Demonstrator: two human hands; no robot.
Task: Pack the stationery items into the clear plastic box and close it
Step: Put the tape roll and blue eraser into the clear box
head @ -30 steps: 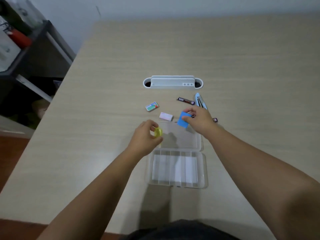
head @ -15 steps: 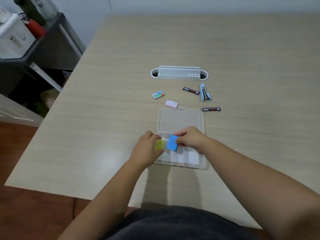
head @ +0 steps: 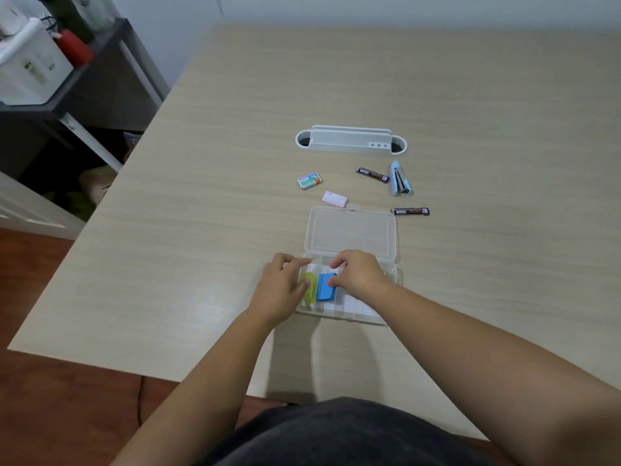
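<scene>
Two hands over clear plastic box (head: pixel 386 317), left hand (head: pixel 280 290) fingers on yellow item (head: pixel 311 289), right hand (head: pixel 361 274) fingers on blue item (head: pixel 325 292), labels unreadable

White cable-port insert (head: pixel 351 141) set in wood tabletop (head: pixel 470 95); dark shelf (head: pixel 100 82) at left w/ red bottle (head: pixel 75 48).

Print on small boxes (head: pixel 309 181) and lead tubes (head: pixel 372 174) illegible.

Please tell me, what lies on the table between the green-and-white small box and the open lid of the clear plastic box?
In the head view, a small pink-white eraser lies between the green-and-white box and the open lid, close to the lid's far edge.
</scene>
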